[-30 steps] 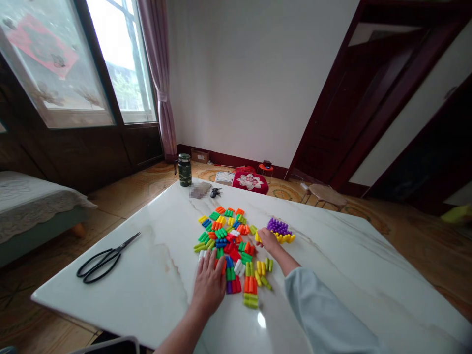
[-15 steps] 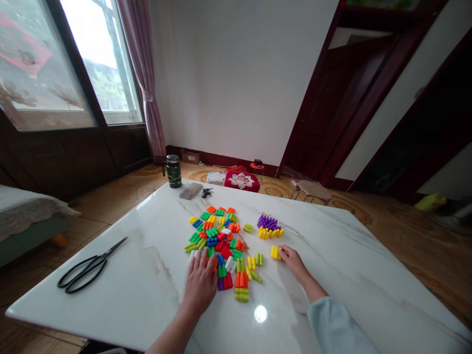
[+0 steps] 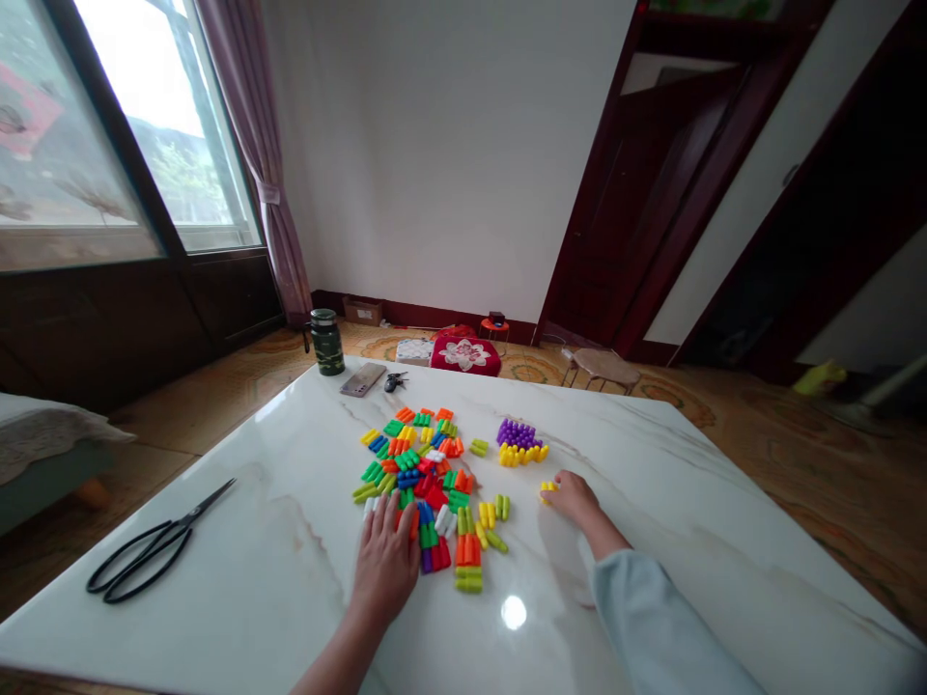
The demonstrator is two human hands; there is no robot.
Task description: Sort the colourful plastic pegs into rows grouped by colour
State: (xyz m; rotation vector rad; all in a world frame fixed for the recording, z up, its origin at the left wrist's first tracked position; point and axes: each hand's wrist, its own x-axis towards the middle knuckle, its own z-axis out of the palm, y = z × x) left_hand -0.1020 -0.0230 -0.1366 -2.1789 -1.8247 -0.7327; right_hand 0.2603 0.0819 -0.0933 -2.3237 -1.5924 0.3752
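A pile of colourful plastic toy building blocks [image 3: 407, 477], made of joined peg-like tubes, lies on the white marbled table [image 3: 290, 589]. My left hand [image 3: 389, 555] rests on the pile's near left edge, fingers stretched out over white and orange blocks. To the right, my right hand [image 3: 575, 502] pinches a small yellow block [image 3: 548, 488] between thumb and fingers, just over or on the tabletop; the fingers partly hide it. Beyond that hand, a row of yellow blocks [image 3: 522, 456] stands with pegs up in front of a group of purple blocks [image 3: 517, 432].
Black-handled scissors [image 3: 155, 548] lie at the left. Along the far edge are a dark green flask [image 3: 327, 344], a phone [image 3: 363, 380] and keys [image 3: 395, 382]. Past the table stand a red stool with a flower cover [image 3: 465, 355] and a brown stool [image 3: 603, 367].
My right hand has shifted slightly right with the yellow block, which is now more hidden by the fingers. My left hand stays on the pile. The whole view has turned a little.
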